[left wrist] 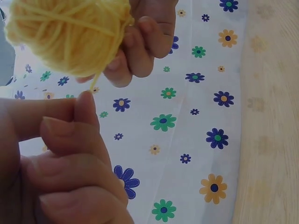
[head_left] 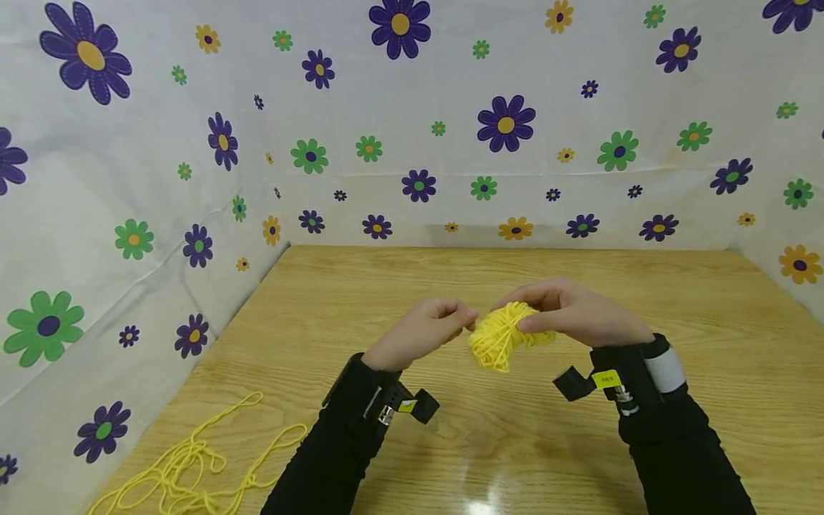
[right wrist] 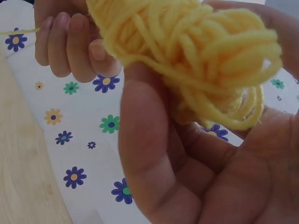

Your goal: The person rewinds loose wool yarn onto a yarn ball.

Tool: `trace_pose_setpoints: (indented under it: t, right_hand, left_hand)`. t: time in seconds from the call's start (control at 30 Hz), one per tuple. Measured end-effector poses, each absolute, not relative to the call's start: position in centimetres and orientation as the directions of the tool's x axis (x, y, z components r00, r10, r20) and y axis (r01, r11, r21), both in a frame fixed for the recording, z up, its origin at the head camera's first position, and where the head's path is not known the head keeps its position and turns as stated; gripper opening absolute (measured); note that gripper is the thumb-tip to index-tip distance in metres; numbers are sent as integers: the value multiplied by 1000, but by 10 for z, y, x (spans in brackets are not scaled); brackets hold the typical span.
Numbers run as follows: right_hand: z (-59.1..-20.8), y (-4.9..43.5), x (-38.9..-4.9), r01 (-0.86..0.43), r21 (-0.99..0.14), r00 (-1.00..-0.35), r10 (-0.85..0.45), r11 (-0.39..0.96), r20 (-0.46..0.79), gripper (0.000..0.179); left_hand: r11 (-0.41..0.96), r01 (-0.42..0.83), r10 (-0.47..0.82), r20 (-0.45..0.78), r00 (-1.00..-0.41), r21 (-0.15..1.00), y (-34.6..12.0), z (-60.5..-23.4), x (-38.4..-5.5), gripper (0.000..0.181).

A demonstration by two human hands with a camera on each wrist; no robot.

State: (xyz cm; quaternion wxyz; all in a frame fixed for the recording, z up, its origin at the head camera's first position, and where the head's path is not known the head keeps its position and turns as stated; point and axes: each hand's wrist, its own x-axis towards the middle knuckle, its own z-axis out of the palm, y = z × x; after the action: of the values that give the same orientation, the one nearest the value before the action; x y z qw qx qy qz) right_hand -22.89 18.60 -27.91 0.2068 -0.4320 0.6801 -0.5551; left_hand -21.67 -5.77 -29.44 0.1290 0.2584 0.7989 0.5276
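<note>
A wound ball of yellow yarn (head_left: 498, 340) is held above the table by my right hand (head_left: 573, 315), thumb on the near side and fingers behind it. Just left of the ball, my left hand (head_left: 425, 332) pinches a strand of yarn (left wrist: 96, 81) between thumb and index finger, the other fingers curled. In the left wrist view that strand runs from the ball to the fingertips. Loose loops of the yarn ball (right wrist: 233, 60) hang over the palm in the right wrist view.
Loose yellow yarn (head_left: 187, 465) lies in tangled loops at the table's front left. The wooden table (head_left: 360, 286) reaches back to a white flowered cloth (head_left: 360, 107), which also stands along both sides. Each wrist wears a black strap with a small camera.
</note>
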Motion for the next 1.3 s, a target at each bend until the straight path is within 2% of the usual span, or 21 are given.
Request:
trace_pose_setpoints:
  t: [0.87, 1.3]
  right_hand:
    - [-281, 175, -230, -340, -883, -733, -680, 323, 33, 38]
    - [-286, 168, -232, -314, -879, -835, -545, 359, 76, 35]
  left_hand:
    - [325, 326, 497, 133, -858, 887, -56, -277, -213, 28]
    - [349, 397, 513, 181, -839, 849, -53, -263, -198, 28]
